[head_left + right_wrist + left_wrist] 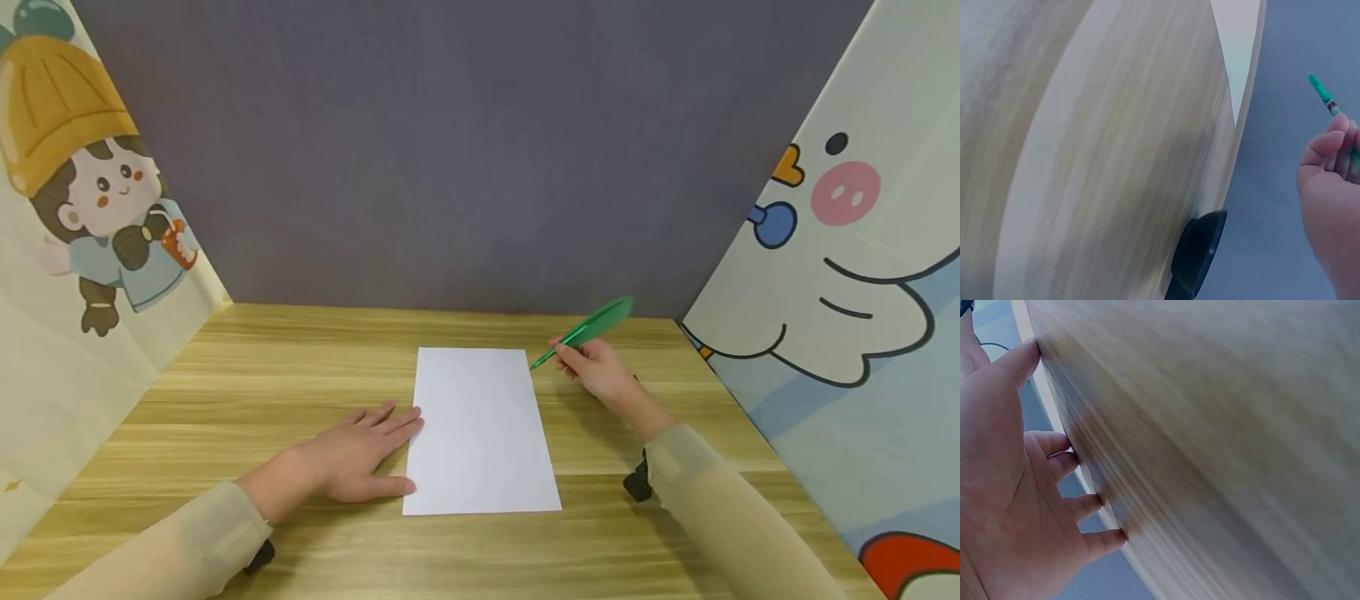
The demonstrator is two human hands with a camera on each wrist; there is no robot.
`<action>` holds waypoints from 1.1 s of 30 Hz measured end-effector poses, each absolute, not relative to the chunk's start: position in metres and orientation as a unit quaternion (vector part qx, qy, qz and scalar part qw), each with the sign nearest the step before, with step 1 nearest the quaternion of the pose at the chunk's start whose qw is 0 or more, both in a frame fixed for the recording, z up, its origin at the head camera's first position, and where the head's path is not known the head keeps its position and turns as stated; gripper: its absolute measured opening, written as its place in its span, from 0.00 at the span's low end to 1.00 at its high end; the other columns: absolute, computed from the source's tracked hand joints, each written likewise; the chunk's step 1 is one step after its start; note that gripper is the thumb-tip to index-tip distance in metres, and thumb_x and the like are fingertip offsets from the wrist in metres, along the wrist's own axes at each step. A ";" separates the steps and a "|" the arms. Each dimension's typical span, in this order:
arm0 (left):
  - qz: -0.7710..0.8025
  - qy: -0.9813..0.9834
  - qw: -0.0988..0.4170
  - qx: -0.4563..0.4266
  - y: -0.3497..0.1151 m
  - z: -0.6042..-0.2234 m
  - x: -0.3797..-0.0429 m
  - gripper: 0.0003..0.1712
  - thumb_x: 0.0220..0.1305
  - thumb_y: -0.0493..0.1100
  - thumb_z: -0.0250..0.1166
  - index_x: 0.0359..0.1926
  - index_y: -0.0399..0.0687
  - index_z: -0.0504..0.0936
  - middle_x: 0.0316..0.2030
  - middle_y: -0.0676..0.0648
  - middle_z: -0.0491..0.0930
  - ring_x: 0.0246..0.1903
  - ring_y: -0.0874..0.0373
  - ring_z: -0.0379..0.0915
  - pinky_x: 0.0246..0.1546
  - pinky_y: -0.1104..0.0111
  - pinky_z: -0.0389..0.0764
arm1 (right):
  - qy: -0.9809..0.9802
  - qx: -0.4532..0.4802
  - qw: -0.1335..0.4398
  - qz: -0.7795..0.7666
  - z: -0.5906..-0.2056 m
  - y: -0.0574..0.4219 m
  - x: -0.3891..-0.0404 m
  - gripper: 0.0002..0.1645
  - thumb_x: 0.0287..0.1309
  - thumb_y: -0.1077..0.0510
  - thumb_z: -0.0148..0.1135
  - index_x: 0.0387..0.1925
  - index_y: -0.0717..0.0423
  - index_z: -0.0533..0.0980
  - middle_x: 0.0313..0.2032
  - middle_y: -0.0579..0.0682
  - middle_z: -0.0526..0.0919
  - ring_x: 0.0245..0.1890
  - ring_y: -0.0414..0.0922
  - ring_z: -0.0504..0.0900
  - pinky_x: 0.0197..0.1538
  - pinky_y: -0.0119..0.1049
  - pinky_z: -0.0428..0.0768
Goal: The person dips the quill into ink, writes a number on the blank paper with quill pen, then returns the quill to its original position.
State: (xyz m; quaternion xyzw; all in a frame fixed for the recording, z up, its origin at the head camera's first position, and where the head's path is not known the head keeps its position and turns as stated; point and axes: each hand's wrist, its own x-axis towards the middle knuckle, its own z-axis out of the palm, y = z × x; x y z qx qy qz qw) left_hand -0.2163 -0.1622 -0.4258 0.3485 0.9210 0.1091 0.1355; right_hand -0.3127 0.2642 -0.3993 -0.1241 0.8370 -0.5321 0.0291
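A blank white sheet of paper [480, 433] lies upright in front of me on the wooden table. My left hand [363, 454] rests at its left edge with fingers spread, the fingertips and thumb just over the margin. In the left wrist view the fingertips of that hand [1029, 481] meet the tabletop. My right hand [596, 371] pinches a green feather pen [577, 335] beyond the paper's upper right corner. The pen's tip points down and left toward that corner. From the right wrist, the pen [1322, 94] shows its fine point, raised above the tabletop.
The wood-grain table [285, 375] ends at a dark grey back panel [480, 150]. Cartoon-printed panels stand at the left [45, 375] and right [892, 400]. A black wrist mount [639, 481] sits under the right sleeve [720, 508].
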 end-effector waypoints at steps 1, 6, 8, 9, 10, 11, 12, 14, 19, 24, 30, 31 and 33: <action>0.109 0.921 0.136 0.348 -0.162 -0.426 -0.216 0.56 0.77 0.77 0.54 0.89 0.49 0.54 0.89 0.47 0.50 0.88 0.32 0.42 0.83 0.29 0.52 | 0.838 -0.128 0.030 -0.530 -0.401 0.263 -0.314 0.22 0.86 0.56 0.54 0.64 0.72 0.78 0.40 0.55 0.85 0.41 0.49 0.83 0.44 0.39 0.85; 0.109 0.922 0.138 0.345 -0.162 -0.426 -0.216 0.56 0.77 0.78 0.54 0.89 0.49 0.54 0.89 0.47 0.50 0.88 0.33 0.42 0.82 0.29 0.52 | 0.840 -0.143 0.034 -0.522 -0.405 0.258 -0.317 0.21 0.87 0.56 0.53 0.63 0.71 0.78 0.43 0.66 0.85 0.40 0.53 0.83 0.42 0.38 0.84; 0.108 0.922 0.138 0.345 -0.162 -0.427 -0.216 0.56 0.77 0.78 0.53 0.89 0.49 0.54 0.89 0.47 0.50 0.88 0.33 0.42 0.82 0.29 0.52 | 0.841 -0.144 0.033 -0.521 -0.405 0.257 -0.317 0.21 0.87 0.57 0.53 0.63 0.71 0.78 0.43 0.67 0.85 0.39 0.52 0.83 0.42 0.38 0.84; 0.108 0.922 0.138 0.346 -0.162 -0.427 -0.216 0.56 0.77 0.78 0.53 0.89 0.49 0.54 0.90 0.47 0.50 0.88 0.33 0.42 0.83 0.29 0.52 | 0.840 -0.144 0.032 -0.521 -0.405 0.257 -0.317 0.21 0.87 0.57 0.53 0.63 0.71 0.78 0.43 0.67 0.85 0.39 0.52 0.83 0.41 0.37 0.84; 0.108 0.922 0.138 0.346 -0.161 -0.427 -0.216 0.56 0.77 0.78 0.53 0.89 0.49 0.54 0.89 0.47 0.50 0.88 0.33 0.42 0.83 0.29 0.52 | 0.841 -0.147 0.031 -0.520 -0.405 0.257 -0.317 0.20 0.87 0.58 0.53 0.63 0.71 0.78 0.44 0.68 0.85 0.39 0.52 0.83 0.41 0.37 0.84; 0.107 0.922 0.138 0.346 -0.161 -0.427 -0.216 0.56 0.77 0.78 0.53 0.89 0.49 0.54 0.89 0.47 0.50 0.88 0.33 0.42 0.83 0.29 0.52 | 0.841 -0.148 0.030 -0.520 -0.404 0.257 -0.317 0.20 0.87 0.58 0.53 0.63 0.72 0.78 0.44 0.69 0.85 0.39 0.52 0.83 0.41 0.37 0.83; 0.107 0.922 0.138 0.347 -0.161 -0.427 -0.216 0.56 0.77 0.78 0.53 0.89 0.49 0.54 0.89 0.47 0.50 0.88 0.33 0.42 0.83 0.29 0.52 | 0.841 -0.148 0.029 -0.520 -0.404 0.257 -0.317 0.20 0.87 0.58 0.53 0.63 0.72 0.78 0.44 0.69 0.85 0.39 0.52 0.83 0.41 0.37 0.83; 0.107 0.922 0.138 0.347 -0.161 -0.426 -0.216 0.56 0.77 0.78 0.54 0.89 0.49 0.54 0.89 0.47 0.50 0.88 0.32 0.42 0.83 0.29 0.52 | 0.840 -0.149 0.027 -0.521 -0.404 0.256 -0.318 0.20 0.86 0.59 0.53 0.63 0.72 0.78 0.43 0.68 0.85 0.39 0.52 0.83 0.41 0.37 0.83; 0.108 0.921 0.139 0.347 -0.161 -0.425 -0.215 0.56 0.78 0.77 0.54 0.89 0.48 0.54 0.89 0.46 0.50 0.88 0.32 0.42 0.82 0.29 0.52 | 0.837 -0.156 0.026 -0.524 -0.406 0.252 -0.320 0.19 0.86 0.60 0.53 0.61 0.71 0.79 0.39 0.57 0.85 0.38 0.52 0.81 0.40 0.38 0.81; 0.108 0.922 0.138 0.347 -0.161 -0.425 -0.216 0.56 0.78 0.77 0.54 0.89 0.48 0.54 0.89 0.47 0.50 0.88 0.32 0.42 0.82 0.29 0.52 | 0.834 -0.169 0.043 -0.524 -0.408 0.244 -0.321 0.21 0.86 0.59 0.53 0.63 0.73 0.78 0.43 0.64 0.86 0.40 0.55 0.81 0.41 0.38 0.81; 0.104 0.922 0.139 0.347 -0.161 -0.425 -0.216 0.56 0.77 0.78 0.53 0.89 0.49 0.54 0.90 0.47 0.49 0.88 0.33 0.42 0.83 0.29 0.52 | 0.834 -0.164 0.061 -0.523 -0.411 0.233 -0.324 0.22 0.87 0.57 0.52 0.66 0.71 0.78 0.51 0.72 0.85 0.45 0.58 0.84 0.46 0.43 0.82; 0.104 0.922 0.140 0.347 -0.161 -0.425 -0.216 0.56 0.77 0.78 0.53 0.89 0.49 0.54 0.90 0.47 0.49 0.88 0.33 0.42 0.83 0.29 0.52 | 0.834 -0.162 0.062 -0.523 -0.411 0.231 -0.324 0.22 0.87 0.57 0.52 0.66 0.70 0.78 0.52 0.72 0.85 0.46 0.57 0.84 0.47 0.44 0.82; 0.104 0.921 0.139 0.347 -0.161 -0.425 -0.216 0.56 0.77 0.78 0.53 0.89 0.49 0.54 0.90 0.46 0.49 0.88 0.33 0.41 0.83 0.29 0.52 | 0.836 -0.157 0.061 -0.523 -0.410 0.226 -0.325 0.22 0.87 0.57 0.52 0.66 0.69 0.78 0.53 0.73 0.85 0.47 0.57 0.85 0.46 0.43 0.82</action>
